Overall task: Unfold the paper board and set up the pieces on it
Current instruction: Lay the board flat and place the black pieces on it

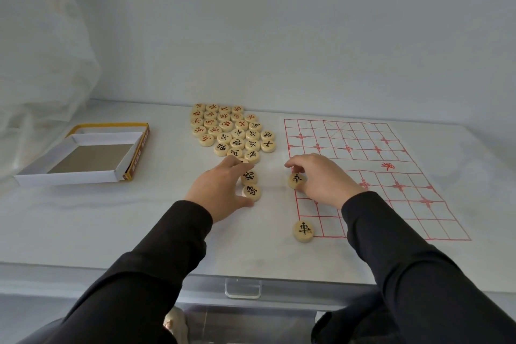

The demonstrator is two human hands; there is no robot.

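Observation:
The paper board with red grid lines lies unfolded on the right of the white surface. A cluster of round wooden pieces with red and black characters sits to its left. My right hand pinches a black-marked piece at the board's left edge. Another black-marked piece lies at the board's near left corner. My left hand rests beside two black-marked pieces at the near end of the cluster, fingers reaching over them; a further piece shows partly under the fingertips.
An open cardboard box with its white tray stands at the left. The white surface is a lid with a clear latch at its front edge. A pale wall rises right behind the pieces.

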